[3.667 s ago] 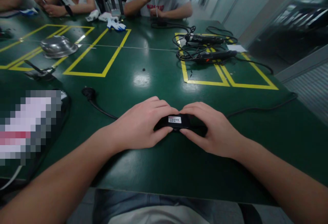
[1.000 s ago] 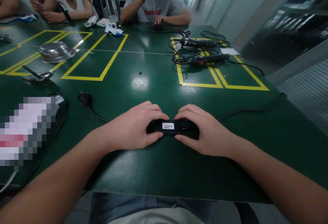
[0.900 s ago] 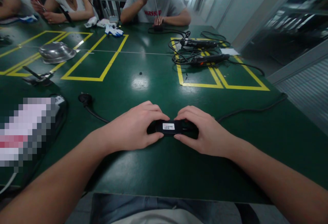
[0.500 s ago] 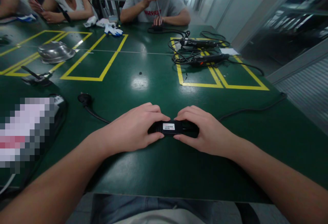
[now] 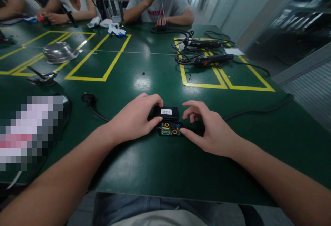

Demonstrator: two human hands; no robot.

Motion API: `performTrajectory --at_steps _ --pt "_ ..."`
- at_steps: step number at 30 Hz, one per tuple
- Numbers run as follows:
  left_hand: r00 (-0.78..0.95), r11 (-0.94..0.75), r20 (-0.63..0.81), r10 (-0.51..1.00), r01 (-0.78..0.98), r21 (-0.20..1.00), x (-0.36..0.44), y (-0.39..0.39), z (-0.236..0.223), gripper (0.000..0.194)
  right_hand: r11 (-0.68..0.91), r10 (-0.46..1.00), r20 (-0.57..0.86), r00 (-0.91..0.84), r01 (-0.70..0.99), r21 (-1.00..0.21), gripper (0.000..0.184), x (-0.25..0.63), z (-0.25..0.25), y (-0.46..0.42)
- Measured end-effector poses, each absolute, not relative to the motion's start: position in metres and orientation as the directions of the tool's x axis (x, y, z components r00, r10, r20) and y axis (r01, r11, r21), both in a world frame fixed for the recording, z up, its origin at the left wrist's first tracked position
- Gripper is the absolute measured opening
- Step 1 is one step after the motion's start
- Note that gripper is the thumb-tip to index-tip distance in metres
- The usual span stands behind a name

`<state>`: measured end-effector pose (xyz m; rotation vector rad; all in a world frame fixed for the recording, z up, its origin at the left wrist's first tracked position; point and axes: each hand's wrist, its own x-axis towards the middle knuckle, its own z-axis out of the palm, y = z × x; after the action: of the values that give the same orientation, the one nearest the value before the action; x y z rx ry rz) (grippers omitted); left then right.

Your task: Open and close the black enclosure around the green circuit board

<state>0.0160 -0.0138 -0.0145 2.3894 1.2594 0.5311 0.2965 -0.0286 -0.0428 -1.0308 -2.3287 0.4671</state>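
My left hand (image 5: 137,117) pinches the left end of a black plastic cover (image 5: 172,114) that bears a white label. Just in front of that cover, nearer to me, lies the lower half of the casing, with a green circuit board (image 5: 168,129) and copper coils showing. My right hand (image 5: 209,124) has its fingers apart; its thumb tip is at the right end of the board, and nothing is held. A black power plug (image 5: 88,99) on a cord lies left of my left hand. Another black cord (image 5: 253,110) runs off to the right.
Two black electric screwdrivers (image 5: 212,59) with tangled cables lie at the back right, inside yellow tape. A metal bowl (image 5: 60,52), a small dark tool (image 5: 42,76) and gloves (image 5: 116,30) are at the left. Across the table a person (image 5: 157,5) holds a thin rod.
The labelled cover has come off the casing and moved away from me in my left hand, baring the circuit board. My right hand has let go and spread its fingers.
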Motion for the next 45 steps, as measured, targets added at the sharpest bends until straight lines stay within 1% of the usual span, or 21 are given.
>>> performTrajectory --at_steps 2,3,5,8,11,12,15,18,21,26,30,36,42,45 --pt "0.525 -0.507 0.092 0.846 0.741 0.44 0.016 -0.01 -0.017 0.018 0.67 0.737 0.328 -0.591 0.576 -0.467 0.024 0.296 -0.04 -0.028" --pt "0.528 -0.502 0.065 0.847 0.751 0.43 0.016 -0.009 -0.017 0.017 0.683 0.725 0.318 -0.611 0.578 -0.446 0.015 0.296 -0.039 -0.028" --pt "0.544 -0.506 0.043 0.838 0.743 0.438 0.016 -0.009 -0.017 0.017 0.7 0.708 0.299 -0.64 0.576 -0.423 0.008 0.296 -0.036 -0.027" --pt "0.554 -0.517 0.072 0.83 0.713 0.473 0.015 -0.013 -0.012 0.015 0.704 0.697 0.272 -0.663 0.562 -0.435 0.008 0.295 -0.033 -0.026" --pt "0.543 -0.509 0.071 0.837 0.722 0.469 0.014 -0.02 -0.003 0.008 0.698 0.694 0.245 -0.677 0.548 -0.461 0.007 0.296 -0.031 -0.027" --pt "0.563 -0.518 0.049 0.825 0.718 0.465 0.013 -0.023 -0.001 0.006 0.695 0.693 0.237 -0.681 0.545 -0.469 0.007 0.296 -0.03 -0.027" --pt "0.62 -0.528 -0.054 0.782 0.707 0.469 0.014 -0.028 0.004 0.014 0.682 0.7 0.218 -0.68 0.544 -0.489 0.006 0.296 -0.029 -0.027" --pt "0.625 -0.495 -0.145 0.767 0.721 0.486 0.015 -0.027 0.005 0.016 0.663 0.714 0.213 -0.667 0.546 -0.513 0.007 0.294 -0.03 -0.028" --pt "0.625 -0.463 -0.183 0.759 0.716 0.522 0.016 -0.026 0.006 0.02 0.643 0.726 0.205 -0.656 0.544 -0.539 0.007 0.292 -0.032 -0.028" --pt "0.617 -0.443 -0.145 0.773 0.689 0.574 0.014 -0.026 0.012 0.018 0.621 0.749 0.25 -0.613 0.52 -0.587 0.01 0.292 -0.03 -0.029" --pt "0.629 -0.432 -0.109 0.769 0.639 0.637 0.01 -0.028 0.017 0.01 0.59 0.766 0.253 -0.591 0.489 -0.643 0.014 0.293 -0.026 -0.03" --pt "0.645 -0.441 -0.151 0.749 0.655 0.614 0.008 -0.027 0.014 0.012 0.611 0.732 0.194 -0.653 0.502 -0.612 0.013 0.293 -0.025 -0.027" --pt "0.645 -0.44 -0.189 0.74 0.677 0.589 0.007 -0.024 0.01 0.012 0.65 0.714 0.18 -0.676 0.546 -0.528 0.01 0.298 -0.026 -0.025" --pt "0.624 -0.426 -0.216 0.751 0.708 0.563 0.006 -0.023 0.008 0.012 0.646 0.712 0.16 -0.684 0.548 -0.531 0.012 0.298 -0.027 -0.026"
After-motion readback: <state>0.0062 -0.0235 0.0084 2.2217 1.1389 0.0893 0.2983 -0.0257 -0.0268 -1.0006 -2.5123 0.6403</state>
